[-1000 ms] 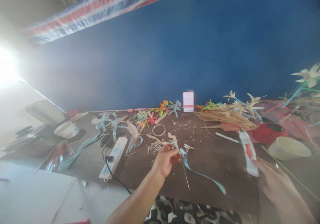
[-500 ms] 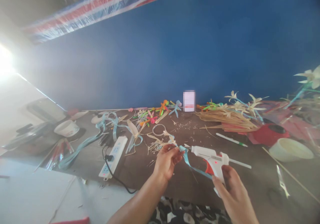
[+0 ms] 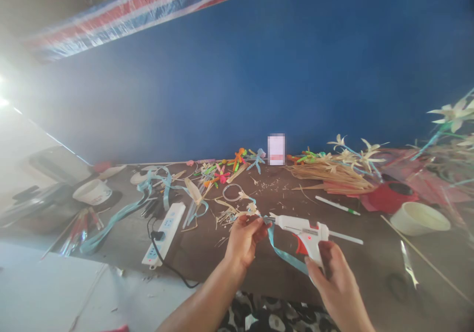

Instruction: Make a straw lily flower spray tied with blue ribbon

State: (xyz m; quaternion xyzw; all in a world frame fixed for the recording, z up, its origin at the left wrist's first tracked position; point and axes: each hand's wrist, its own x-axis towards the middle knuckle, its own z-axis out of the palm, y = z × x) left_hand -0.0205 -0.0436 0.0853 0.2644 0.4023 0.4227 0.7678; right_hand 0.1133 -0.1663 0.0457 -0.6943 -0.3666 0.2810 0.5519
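Note:
Low in the centre, my left hand (image 3: 242, 239) pinches a small stem with pale petals (image 3: 252, 207) and the end of a light blue ribbon (image 3: 285, 258). The ribbon hangs in a curve toward my right hand (image 3: 335, 277), which is wrapped round the handle of a white glue gun (image 3: 301, 227) with a red trigger. A glue stick juts from the gun's back, and a small red light shows on its side. The nozzle touches or nearly touches the ribbon at my left fingertips; the exact contact is too small to tell.
Left of my hands lies a white power strip (image 3: 165, 233) with a black cord. Dried strips and a clear ring (image 3: 232, 192) lie just beyond them. Scissors (image 3: 408, 264), a white pen (image 3: 336, 205) and a pale bowl (image 3: 419, 218) are on the right; another bowl (image 3: 92, 192) is far left.
My right hand has brought the glue gun left, its nozzle now at my left fingertips. The ribbon beside them hangs straighter. The whole view has shifted slightly.

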